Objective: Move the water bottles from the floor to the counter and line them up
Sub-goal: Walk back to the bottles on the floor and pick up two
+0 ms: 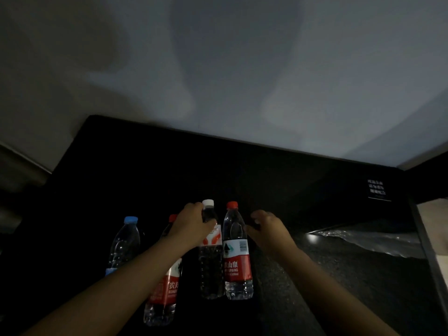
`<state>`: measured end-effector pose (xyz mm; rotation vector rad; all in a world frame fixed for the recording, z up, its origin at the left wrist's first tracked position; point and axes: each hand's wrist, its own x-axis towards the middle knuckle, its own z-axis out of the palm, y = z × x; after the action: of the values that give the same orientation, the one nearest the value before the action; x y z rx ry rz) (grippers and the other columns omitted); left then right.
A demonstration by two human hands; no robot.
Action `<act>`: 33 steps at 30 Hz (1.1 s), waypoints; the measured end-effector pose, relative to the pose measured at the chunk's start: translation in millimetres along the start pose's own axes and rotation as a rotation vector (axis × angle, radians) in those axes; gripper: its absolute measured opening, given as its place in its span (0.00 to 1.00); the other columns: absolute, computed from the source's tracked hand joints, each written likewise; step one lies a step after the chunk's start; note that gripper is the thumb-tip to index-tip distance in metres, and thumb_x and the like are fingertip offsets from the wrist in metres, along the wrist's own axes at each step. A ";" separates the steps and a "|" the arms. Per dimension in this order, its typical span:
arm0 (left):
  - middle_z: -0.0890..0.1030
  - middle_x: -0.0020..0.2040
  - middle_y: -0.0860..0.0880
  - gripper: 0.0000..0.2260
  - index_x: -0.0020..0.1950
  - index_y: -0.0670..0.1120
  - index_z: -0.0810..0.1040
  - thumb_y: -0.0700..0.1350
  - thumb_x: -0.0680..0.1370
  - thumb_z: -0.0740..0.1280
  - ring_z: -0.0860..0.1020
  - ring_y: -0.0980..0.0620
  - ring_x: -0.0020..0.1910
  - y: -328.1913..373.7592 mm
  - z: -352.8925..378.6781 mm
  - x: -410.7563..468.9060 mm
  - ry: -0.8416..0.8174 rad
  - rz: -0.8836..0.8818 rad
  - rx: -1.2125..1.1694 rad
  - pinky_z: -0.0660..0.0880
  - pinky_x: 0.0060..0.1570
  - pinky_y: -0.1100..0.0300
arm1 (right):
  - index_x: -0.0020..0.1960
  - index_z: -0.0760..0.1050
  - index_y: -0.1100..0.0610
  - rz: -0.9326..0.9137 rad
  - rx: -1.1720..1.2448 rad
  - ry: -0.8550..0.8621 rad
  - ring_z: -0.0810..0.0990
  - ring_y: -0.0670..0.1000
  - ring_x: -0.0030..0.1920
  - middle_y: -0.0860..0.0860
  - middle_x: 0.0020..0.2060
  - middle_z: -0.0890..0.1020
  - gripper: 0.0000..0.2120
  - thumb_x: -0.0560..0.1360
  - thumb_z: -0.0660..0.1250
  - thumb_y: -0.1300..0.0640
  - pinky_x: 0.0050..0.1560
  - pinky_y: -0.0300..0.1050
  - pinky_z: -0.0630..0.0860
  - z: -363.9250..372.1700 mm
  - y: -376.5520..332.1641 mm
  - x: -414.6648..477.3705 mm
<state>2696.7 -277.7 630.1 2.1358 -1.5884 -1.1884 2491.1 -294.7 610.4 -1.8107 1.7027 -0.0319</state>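
Note:
Several water bottles stand upright on the dark counter [327, 275]. From left to right: a blue-capped bottle [124, 243], a red-labelled bottle [162, 297] partly hidden behind my left forearm, a white-capped bottle [211, 267], and a red-capped bottle with a red label [237, 258]. My left hand [191, 226] is wrapped around the upper part of the white-capped bottle. My right hand [265, 229] hovers just right of the red-capped bottle, fingers curled and apart, holding nothing.
A crumpled clear plastic wrap [368, 238] lies on the counter at the right. A small dark sign with white text [377, 190] stands at the back right corner. A pale wall [230, 69] rises behind the counter. The scene is dim.

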 end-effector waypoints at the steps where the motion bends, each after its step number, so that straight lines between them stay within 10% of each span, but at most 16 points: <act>1: 0.75 0.56 0.47 0.13 0.59 0.45 0.74 0.49 0.77 0.67 0.76 0.54 0.47 2.2 -4.8 -3.9 0.002 0.038 0.029 0.69 0.35 0.68 | 0.67 0.70 0.55 -0.018 -0.041 -0.006 0.77 0.48 0.52 0.52 0.58 0.76 0.23 0.75 0.67 0.48 0.45 0.36 0.72 -4.7 1.2 -6.2; 17: 0.71 0.65 0.48 0.18 0.66 0.46 0.70 0.50 0.78 0.64 0.72 0.50 0.62 93.5 0.8 -49.1 -0.266 0.510 0.526 0.72 0.62 0.55 | 0.66 0.68 0.53 0.015 -0.382 0.041 0.74 0.52 0.59 0.51 0.59 0.74 0.20 0.76 0.63 0.50 0.58 0.45 0.73 -76.8 20.7 -125.6; 33: 0.73 0.60 0.49 0.19 0.65 0.47 0.72 0.52 0.76 0.66 0.76 0.51 0.55 254.7 161.5 -175.5 -0.483 1.021 0.693 0.76 0.57 0.56 | 0.64 0.70 0.50 0.500 -0.211 0.396 0.75 0.50 0.59 0.49 0.59 0.76 0.21 0.75 0.64 0.43 0.57 0.45 0.74 -99.4 167.1 -356.1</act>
<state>2389.2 -177.9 761.4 0.8678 -3.0612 -0.8414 2243.3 -7.9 755.1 -1.5372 2.4849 0.0029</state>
